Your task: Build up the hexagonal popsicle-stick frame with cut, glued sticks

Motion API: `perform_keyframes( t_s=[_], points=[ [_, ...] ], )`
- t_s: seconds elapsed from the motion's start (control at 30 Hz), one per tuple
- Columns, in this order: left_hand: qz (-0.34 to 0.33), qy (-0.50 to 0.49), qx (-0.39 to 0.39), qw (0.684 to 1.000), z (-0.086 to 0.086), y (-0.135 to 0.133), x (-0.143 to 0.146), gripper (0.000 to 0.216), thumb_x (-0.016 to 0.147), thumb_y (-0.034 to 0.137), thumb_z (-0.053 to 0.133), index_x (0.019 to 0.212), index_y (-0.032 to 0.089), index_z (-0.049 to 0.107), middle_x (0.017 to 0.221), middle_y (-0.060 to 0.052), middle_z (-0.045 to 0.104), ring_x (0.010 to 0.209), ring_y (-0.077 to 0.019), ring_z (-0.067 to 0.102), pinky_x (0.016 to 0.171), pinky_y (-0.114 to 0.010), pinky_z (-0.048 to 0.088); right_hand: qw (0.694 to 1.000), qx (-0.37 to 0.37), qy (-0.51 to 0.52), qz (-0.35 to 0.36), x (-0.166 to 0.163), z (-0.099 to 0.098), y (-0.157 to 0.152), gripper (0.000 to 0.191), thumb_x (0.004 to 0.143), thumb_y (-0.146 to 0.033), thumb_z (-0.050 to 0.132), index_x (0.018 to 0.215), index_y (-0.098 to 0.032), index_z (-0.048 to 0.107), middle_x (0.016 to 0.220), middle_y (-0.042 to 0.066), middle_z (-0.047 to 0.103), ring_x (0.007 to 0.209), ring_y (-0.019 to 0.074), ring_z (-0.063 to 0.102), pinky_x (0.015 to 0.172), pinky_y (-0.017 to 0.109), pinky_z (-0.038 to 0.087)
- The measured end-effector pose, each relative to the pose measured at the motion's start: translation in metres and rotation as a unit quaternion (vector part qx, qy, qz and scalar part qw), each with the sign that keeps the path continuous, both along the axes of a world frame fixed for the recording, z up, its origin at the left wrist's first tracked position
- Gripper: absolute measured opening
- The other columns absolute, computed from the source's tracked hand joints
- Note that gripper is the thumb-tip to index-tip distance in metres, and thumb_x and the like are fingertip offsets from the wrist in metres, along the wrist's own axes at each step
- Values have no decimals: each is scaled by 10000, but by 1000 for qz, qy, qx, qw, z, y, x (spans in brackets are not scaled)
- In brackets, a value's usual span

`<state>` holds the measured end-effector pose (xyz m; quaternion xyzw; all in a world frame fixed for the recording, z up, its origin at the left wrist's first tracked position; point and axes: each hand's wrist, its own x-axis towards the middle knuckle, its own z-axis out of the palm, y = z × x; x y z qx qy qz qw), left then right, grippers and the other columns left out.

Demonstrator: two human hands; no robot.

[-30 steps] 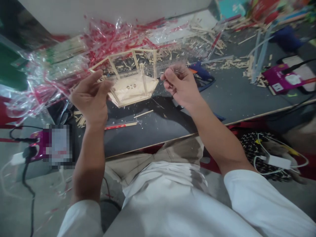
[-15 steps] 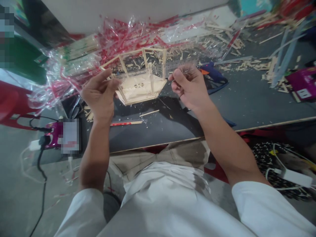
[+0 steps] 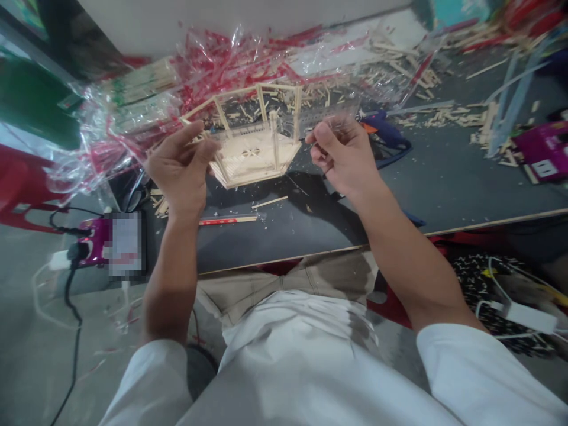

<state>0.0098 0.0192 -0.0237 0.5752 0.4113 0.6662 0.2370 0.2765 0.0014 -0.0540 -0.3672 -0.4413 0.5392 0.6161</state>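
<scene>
My left hand (image 3: 180,168) is closed on the left side of a wooden stick model (image 3: 257,148), fingers and thumb gripping its corner. The model has a slatted hexagonal-looking base with a small cross-like pattern in its middle, and thin upright posts joined by rails along the back. It is held above the dark table. Just right of the model, my right hand (image 3: 339,151) is closed in a pinch, apart from the posts. Whatever lies between its fingertips is too small or hidden to make out. Behind both hands lies a clear ruler (image 3: 310,120).
A blue glue gun (image 3: 388,139) lies behind my right hand. Red-and-clear plastic wrappers (image 3: 231,59) and loose sticks (image 3: 412,65) cover the back. A loose stick (image 3: 270,202) and a red-wrapped chopstick pack (image 3: 228,220) lie in front. A purple power strip (image 3: 94,239) sits at the left edge.
The model has tilted slightly and shifted a little to the right in my left hand. My right hand stays pinched and has barely moved.
</scene>
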Motion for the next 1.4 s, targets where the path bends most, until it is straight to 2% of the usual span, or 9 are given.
perform_keyframes(
  t_s=[0.13,0.47,0.57,0.7,0.87,1.03,1.13,1.27,1.4],
  points=[
    [5,5,-4,1000,2,-1,-1,287,680,338,930,932,286,803,728,41,790,525,-105,622,423,-281,463,1000,-4,-8,1,0,0,0,479,684,-655,894,797,-323,569,786,-28,688,636,153,618,457,311,411],
    [-114,89,-70,987,-3,0,-13,248,655,293,911,885,293,817,696,27,770,564,-129,684,459,-241,473,999,11,11,-29,14,-1,4,435,724,-560,902,799,-287,572,704,-48,613,545,107,550,455,283,378],
    [-133,163,-89,973,-4,-3,-16,228,662,324,912,857,270,808,722,5,777,606,-141,701,531,-254,530,999,10,10,-41,19,0,6,404,760,-547,867,789,-286,560,682,-49,567,560,115,564,460,283,377],
    [-177,263,-100,943,-2,-9,-21,240,700,375,908,861,233,800,762,-27,792,648,-150,718,601,-249,566,998,5,38,-55,20,6,2,383,680,-513,886,757,-290,584,652,-58,531,536,103,497,461,270,375],
    [-176,345,-98,917,9,-21,-28,351,838,419,822,1134,237,769,869,-25,811,750,-153,740,724,-253,577,996,26,53,-62,14,14,-2,398,644,-460,892,714,-261,556,573,-87,433,489,80,431,449,234,355],
    [-108,474,-146,862,16,-57,-41,606,927,345,744,1494,290,537,1147,-35,790,927,-183,748,850,-301,567,996,9,2,-88,19,19,-5,476,603,-511,937,690,-254,547,546,-93,416,472,71,412,441,230,325],
    [-60,460,-181,867,6,-85,-55,746,944,375,727,1596,274,380,1248,-58,753,1031,-211,734,905,-333,577,995,-10,-42,-94,24,21,-23,480,607,-533,947,709,-254,569,552,-84,439,475,72,434,443,236,359],
    [-70,521,-161,835,-14,-109,-72,407,983,383,665,1348,204,662,1353,-114,690,1285,-295,616,1115,-452,486,990,-90,-52,-97,21,16,-58,504,550,-528,981,714,-224,614,528,-76,493,457,70,490,415,209,381],
    [-60,519,-151,839,-24,-113,-75,239,1042,286,531,1041,181,747,1197,-115,718,1147,-272,639,1038,-443,492,984,-119,-59,-119,11,5,-83,527,547,-539,980,728,-208,612,513,-56,565,464,98,569,372,185,388]
  ],
)
